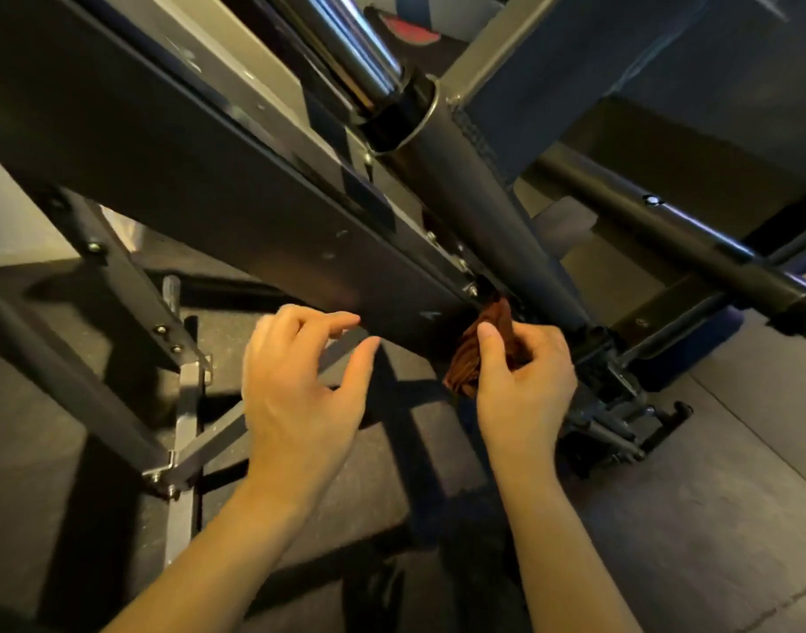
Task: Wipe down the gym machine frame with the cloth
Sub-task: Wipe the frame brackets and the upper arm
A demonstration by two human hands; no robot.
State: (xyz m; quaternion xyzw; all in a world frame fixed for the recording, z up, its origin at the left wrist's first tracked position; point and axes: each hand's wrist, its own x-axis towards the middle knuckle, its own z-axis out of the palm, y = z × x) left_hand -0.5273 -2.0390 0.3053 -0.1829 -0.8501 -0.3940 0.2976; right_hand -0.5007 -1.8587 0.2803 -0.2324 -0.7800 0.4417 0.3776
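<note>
Left hand (300, 395): nearest the lens, fingers loosely spread, holding nothing, just below the lower edge of the frame's flat beam (255, 198). Right hand (524, 381): thumb and curled fingers pinch the cloth (463, 367), which is bunched at the beam's lower end beside the round tube (479, 212). Contact with the metal appears likely, though the dim light leaves it unconfirmed. Assessment: the cloth is soft, light and limp, and is best wadded in the palm. The frame is rigid, with bolt heads liable to snag.

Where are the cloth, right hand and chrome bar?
cloth (464, 364): head view, bunched folds left of the thumb.
right hand (524, 386): head view, back of the hand.
chrome bar (346, 48): head view, shiny shaft.
</note>
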